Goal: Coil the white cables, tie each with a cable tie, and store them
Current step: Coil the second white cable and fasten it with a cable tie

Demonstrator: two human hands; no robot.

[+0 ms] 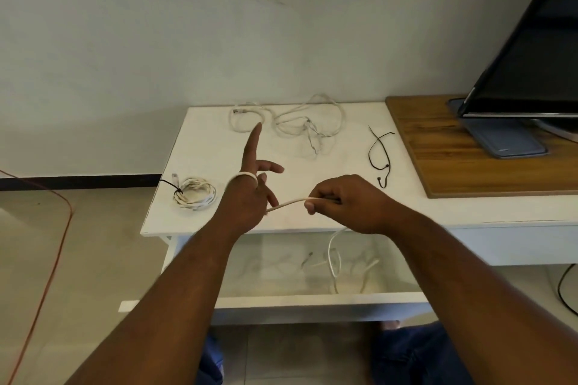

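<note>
The white cable (pixel 289 204) is being pinched by curled right hand (pixel 344 203) fingers and looped over outspread left hand (pixel 244 200) fingers; slack risks the loop slipping off them.

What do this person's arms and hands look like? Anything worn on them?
Both forearms are bare, with no sleeves in view. The left hand and right hand wear no gloves, watch or rings that I can see. The white band across the left hand is white cable, not jewellery.

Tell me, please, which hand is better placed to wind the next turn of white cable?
Right. The right hand pinches the white cable, slack hanging below it; the left hand, fingers spread, wears a loop.
</note>
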